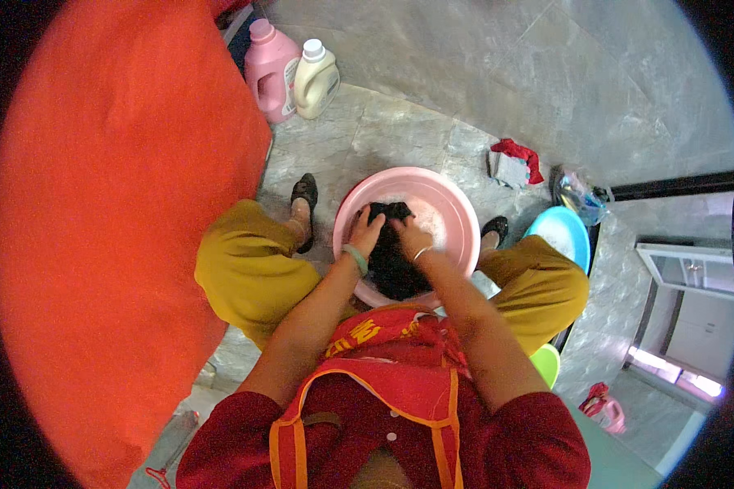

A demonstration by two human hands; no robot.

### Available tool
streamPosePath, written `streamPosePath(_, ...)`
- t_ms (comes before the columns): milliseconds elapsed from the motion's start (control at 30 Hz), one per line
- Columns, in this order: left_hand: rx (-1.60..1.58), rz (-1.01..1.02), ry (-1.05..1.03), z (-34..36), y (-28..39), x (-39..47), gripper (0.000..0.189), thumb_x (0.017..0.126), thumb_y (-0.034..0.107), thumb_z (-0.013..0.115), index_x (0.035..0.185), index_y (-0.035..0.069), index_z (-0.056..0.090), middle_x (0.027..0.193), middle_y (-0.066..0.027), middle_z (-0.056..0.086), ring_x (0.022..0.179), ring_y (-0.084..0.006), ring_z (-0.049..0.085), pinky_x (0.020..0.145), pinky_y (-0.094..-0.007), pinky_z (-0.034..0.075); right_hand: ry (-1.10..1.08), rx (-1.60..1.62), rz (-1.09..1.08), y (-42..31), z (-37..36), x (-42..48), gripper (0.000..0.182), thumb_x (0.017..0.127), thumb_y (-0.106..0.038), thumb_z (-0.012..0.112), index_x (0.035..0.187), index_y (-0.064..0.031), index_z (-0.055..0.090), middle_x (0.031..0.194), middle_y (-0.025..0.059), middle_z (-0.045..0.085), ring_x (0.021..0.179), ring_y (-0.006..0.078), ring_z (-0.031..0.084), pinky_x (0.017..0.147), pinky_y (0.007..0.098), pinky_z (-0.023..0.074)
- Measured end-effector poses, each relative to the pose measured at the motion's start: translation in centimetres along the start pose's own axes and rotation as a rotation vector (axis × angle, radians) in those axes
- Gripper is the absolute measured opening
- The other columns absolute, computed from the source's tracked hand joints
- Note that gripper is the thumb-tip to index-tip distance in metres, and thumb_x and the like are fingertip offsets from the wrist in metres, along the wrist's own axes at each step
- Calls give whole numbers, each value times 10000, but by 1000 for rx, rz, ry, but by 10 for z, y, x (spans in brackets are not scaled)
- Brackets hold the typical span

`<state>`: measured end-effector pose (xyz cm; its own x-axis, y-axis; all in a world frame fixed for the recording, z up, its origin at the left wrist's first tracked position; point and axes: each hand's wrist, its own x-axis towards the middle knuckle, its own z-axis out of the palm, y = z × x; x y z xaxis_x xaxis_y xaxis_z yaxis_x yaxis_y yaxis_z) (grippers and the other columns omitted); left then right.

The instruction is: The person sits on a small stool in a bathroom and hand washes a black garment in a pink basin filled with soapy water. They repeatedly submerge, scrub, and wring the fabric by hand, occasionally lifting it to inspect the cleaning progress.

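Note:
Between my knees a round pink plastic basin (454, 202) stands on the floor, with whitish suds or soapy water at its right side. A dark, wet-looking cloth (397, 263) lies in it, partly under my forearms. My left hand (366, 233), with a green bangle at the wrist, rests on the cloth's upper left part, its fingers pressed on the fabric. My right hand (411, 235), with a thin pale bracelet, grips the cloth near its upper right end. The cloth's far end bunches up between and beyond my fingers.
A pink jug (272, 73) and a cream jug (317, 82) of detergent stand by the wall. Red and grey cloths (509, 168) lie beyond the basin. At the right are a plastic bag (578, 192), a blue basin (581, 235) and a green basin (547, 363). Large orange fabric (134, 214) fills the left.

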<state>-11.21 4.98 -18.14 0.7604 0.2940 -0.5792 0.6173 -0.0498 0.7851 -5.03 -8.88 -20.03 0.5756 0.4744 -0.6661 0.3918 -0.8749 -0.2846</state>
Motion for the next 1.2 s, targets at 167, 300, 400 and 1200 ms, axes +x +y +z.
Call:
streamPosePath(167,91,17,-5,17,21,-20,776,762,394,619,1363,105,224,1399,-214,176,1298,-347,153,1041,-430,179,349,364,163,25,2,17,437,754,-119,575,1159,-70,418,1177,249,414,1004,386,504,817,419,443)
streamPosePath(300,-500,-11,-55,6,-4,14,777,700,351,694,1307,60,307,1284,-135,357,1180,-259,346,973,-366,292,468,328,-286,-57,-26,-60,296,777,-257,560,1010,-81,512,978,186,521,827,386,551,685,435,458)
streamPosePath(400,-200,44,-86,0,-47,54,563,720,304,680,1170,43,465,1195,-83,448,1042,-218,454,884,-334,376,534,353,-333,-90,-33,-96,296,780,-321,527,973,-97,550,890,158,545,709,354,581,582,429,490)
streamPosePath(1200,-53,128,-10,-28,30,-21,469,798,235,603,1174,21,423,1047,-151,537,956,-269,531,820,-356,430,549,769,-141,32,-73,-35,460,907,-380,275,969,-16,548,775,158,578,736,290,543,747,376,412)
